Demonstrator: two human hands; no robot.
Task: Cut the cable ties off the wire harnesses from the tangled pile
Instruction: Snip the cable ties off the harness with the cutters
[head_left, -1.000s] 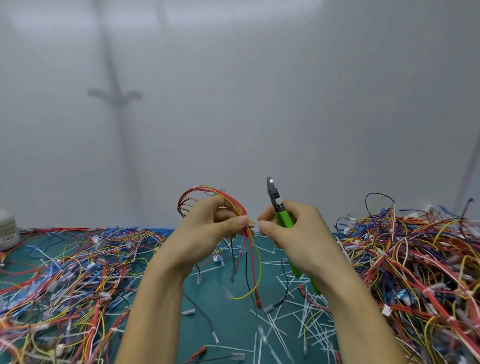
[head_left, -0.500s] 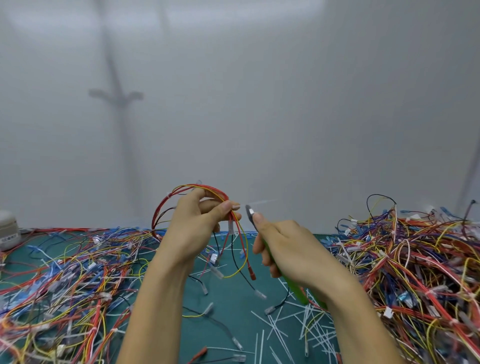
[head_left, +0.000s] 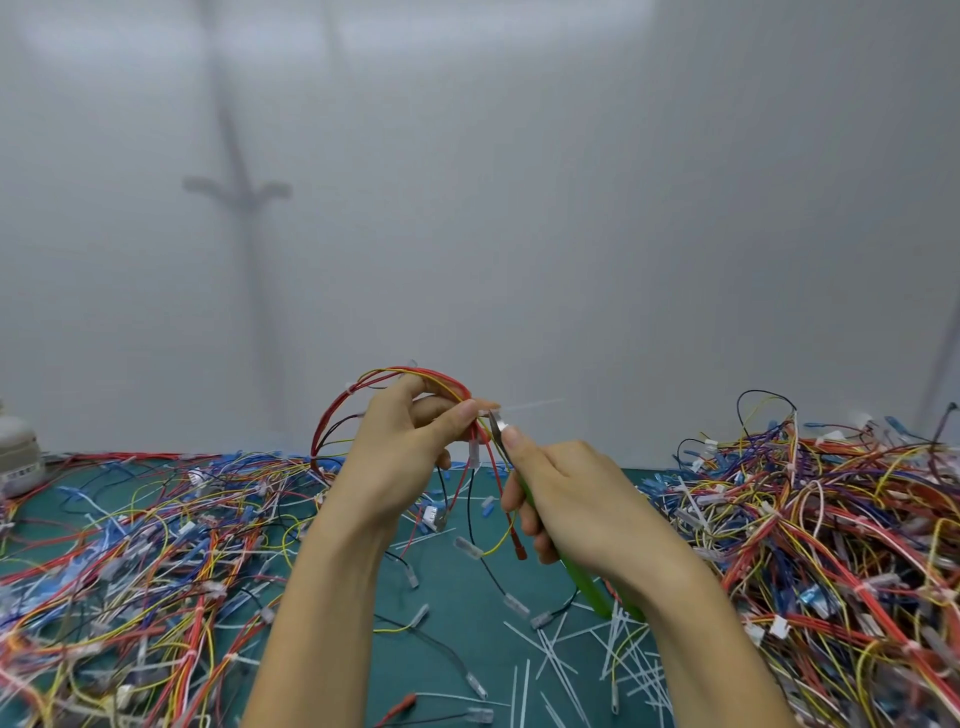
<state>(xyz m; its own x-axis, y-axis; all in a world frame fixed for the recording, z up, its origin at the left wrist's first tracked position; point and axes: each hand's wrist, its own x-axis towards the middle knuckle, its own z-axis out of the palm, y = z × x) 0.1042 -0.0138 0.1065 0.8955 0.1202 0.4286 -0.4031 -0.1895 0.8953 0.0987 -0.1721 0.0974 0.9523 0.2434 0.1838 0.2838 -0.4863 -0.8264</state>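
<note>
The left hand is raised above the middle of the green mat, its thumb and fingers pinching a wire harness of red, yellow and black wires that loops over the knuckles and trails down to the mat. The right hand grips green-handled cutters, index finger laid along the head, the metal tip right at the left thumb tip, where a white cable tie sticks out to the right. The tangled pile fills the right side to the frame edge; a flatter spread of loose harnesses covers the left. Between them runs a narrow open strip, its near part littered with cut ties. The far edge meets a plain wall
</note>
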